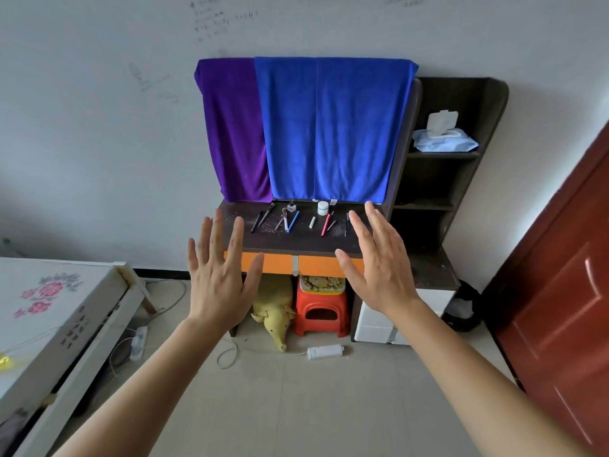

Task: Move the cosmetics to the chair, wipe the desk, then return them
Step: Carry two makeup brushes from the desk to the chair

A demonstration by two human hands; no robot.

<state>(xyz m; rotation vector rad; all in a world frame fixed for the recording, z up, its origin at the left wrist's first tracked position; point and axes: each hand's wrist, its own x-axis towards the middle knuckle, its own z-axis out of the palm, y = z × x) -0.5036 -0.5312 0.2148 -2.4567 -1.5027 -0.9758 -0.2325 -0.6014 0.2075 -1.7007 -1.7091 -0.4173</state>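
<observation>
Home bedroom, by look. Small dressing tabletop (296,242) at 12 o'clock carried row of cosmetics (312,222); purple towel (234,127) and blue towel (333,127) hung draped behind it. Open shelf unit (487,127) at 2 o'clock held pack of wet wipes (443,140). Under tabletop stood red plastic stool (321,311), yellow plush toy (273,308) beside it. White furniture (49,308) with pink flower print stood at 9 o'clock. Power strip (324,352) and loose cables lay on tiled floor (313,407) at 6 o'clock. Red-brown panelled door (560,291) at 3 o'clock. Pale wall (99,127) bore scribbles.
</observation>
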